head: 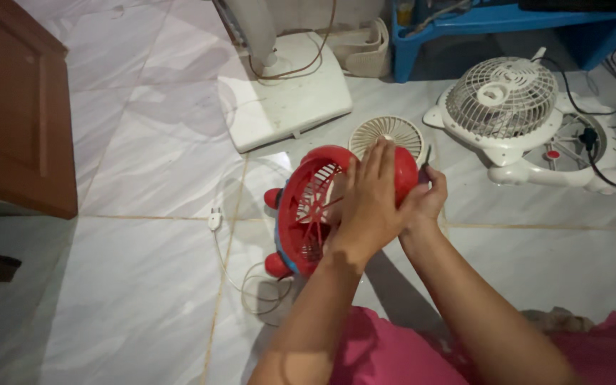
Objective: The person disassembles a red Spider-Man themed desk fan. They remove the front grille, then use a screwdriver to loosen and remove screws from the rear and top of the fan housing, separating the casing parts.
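- while the person sits low on the tiled floor [144,271], the left hand [371,203] lies flat with fingers spread wide over the rounded back of a small red fan [315,207], pressing it rather than closing around it.
- the right hand [425,199] sits just behind and to the right of the fan, curled narrowly around a thin dark tool [425,160]; what kind of tool it is, i cannot tell.
- the fan rests between both hands, tilted on its side, its grille facing left and its axis running left to right; the left hand is the nearer one, touching it.
- a white cord with plug [215,217] loops on the floor to the fan's left.
- just beyond the fan lies a loose cream round grille [386,134].
- further right stands a white box fan [511,107], face up, with black cable beside it.
- behind, a white pedestal base [286,93] and a blue shelf [507,21]; no labels are readable.
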